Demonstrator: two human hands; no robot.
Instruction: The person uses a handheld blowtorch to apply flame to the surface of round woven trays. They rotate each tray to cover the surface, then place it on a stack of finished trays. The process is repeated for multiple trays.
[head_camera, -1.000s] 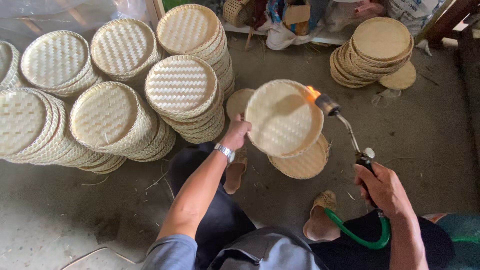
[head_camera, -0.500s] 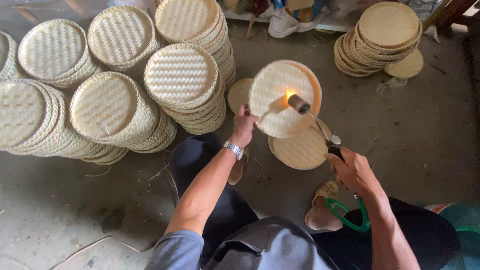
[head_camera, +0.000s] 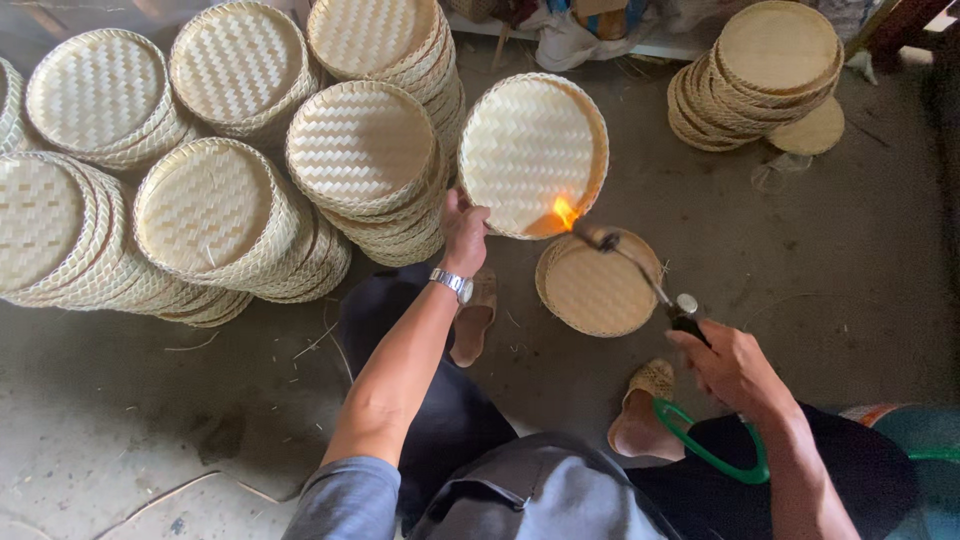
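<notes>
Woven bamboo tray (head_camera: 530, 150) held upright over floor, gripped at lower edge by left hand (head_camera: 465, 232); right hand (head_camera: 735, 368) clenched around gas torch (head_camera: 640, 272), flame singeing rim; next, likely rotating tray for untouched edge

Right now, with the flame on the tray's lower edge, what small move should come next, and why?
Probably turn the woven tray a little with the left hand, since the torch in the right hand has its flame on one spot of the rim.
</notes>
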